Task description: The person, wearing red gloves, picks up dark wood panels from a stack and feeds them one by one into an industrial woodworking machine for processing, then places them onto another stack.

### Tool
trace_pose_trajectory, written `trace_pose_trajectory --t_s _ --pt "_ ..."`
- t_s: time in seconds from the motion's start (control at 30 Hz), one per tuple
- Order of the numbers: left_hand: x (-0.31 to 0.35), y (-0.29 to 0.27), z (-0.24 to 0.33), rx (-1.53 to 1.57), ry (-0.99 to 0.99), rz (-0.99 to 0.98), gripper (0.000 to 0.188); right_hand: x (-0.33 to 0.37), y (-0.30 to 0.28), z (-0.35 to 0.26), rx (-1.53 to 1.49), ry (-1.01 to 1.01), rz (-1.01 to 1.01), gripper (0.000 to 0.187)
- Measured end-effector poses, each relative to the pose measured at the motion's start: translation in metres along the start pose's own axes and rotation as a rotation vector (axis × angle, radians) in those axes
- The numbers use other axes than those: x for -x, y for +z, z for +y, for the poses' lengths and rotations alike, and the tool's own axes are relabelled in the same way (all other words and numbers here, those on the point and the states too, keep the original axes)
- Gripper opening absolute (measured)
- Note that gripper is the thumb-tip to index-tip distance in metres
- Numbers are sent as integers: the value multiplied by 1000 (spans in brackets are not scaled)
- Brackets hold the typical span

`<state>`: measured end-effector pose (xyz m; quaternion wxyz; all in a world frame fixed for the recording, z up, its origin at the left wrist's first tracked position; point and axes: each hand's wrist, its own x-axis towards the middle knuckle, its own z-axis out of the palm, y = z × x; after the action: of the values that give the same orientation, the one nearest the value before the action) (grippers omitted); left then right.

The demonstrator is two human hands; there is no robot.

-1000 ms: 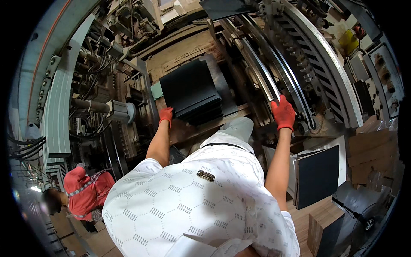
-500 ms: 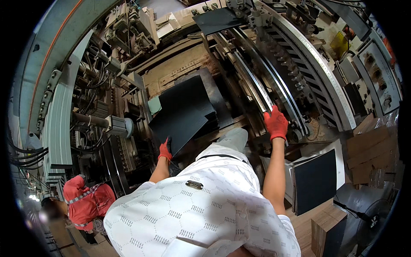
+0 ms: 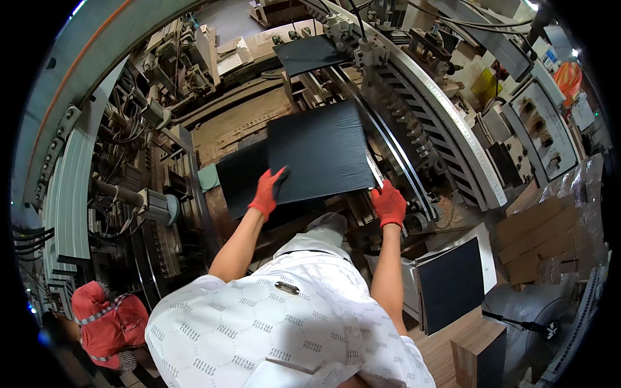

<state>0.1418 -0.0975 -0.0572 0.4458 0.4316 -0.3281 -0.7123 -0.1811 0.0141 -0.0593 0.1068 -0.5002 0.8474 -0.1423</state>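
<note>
My left hand (image 3: pixel 268 193), in a red work glove with dark fingertips, pinches the near left edge of a black panel (image 3: pixel 317 155). That panel is tilted over the machine bed and overlaps another dark panel (image 3: pixel 242 178) lying beneath it. My right hand (image 3: pixel 389 204), also red-gloved, is closed around the near end of a shiny metal rail (image 3: pixel 376 171). The top panel's near right corner comes right up to its fingers; whether they touch the panel I cannot tell. A pale green piece (image 3: pixel 209 178) lies left of the lower panel.
A ruler-marked beam (image 3: pixel 453 107) curves along the right, with a control panel (image 3: pixel 542 126) beyond. Dark and white boards (image 3: pixel 451 284) lean at my lower right, near a black fan (image 3: pixel 550 330). A person in red (image 3: pixel 113 326) is at lower left. Cylinders (image 3: pixel 155 204) line the left.
My left hand has raised the black panel and shifted it right toward the rail, uncovering the panel below. My right hand stays at the rail's end. The view has swung slightly right.
</note>
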Motion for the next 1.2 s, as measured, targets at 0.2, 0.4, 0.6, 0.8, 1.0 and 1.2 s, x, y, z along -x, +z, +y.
trace_pose_trajectory --t_s 0.2,0.4,0.6,0.8,1.0,1.2 --pt "-83 106 -55 -69 171 -19 23 7 -5 -2 -77 10 39 38" --pt "-132 125 -92 -1 213 273 29 5 -9 -16 -59 0 51 34" --pt "-137 166 -95 -121 168 428 36 4 -5 -5 -50 29 86 31" --pt "-144 181 -95 -46 257 446 39 0 -10 -14 -102 87 8 34" --pt "-139 179 -84 94 324 394 36 -5 0 -17 -89 47 35 36" --pt "-120 202 -88 -70 283 417 34 -2 -6 0 -88 110 -28 40"
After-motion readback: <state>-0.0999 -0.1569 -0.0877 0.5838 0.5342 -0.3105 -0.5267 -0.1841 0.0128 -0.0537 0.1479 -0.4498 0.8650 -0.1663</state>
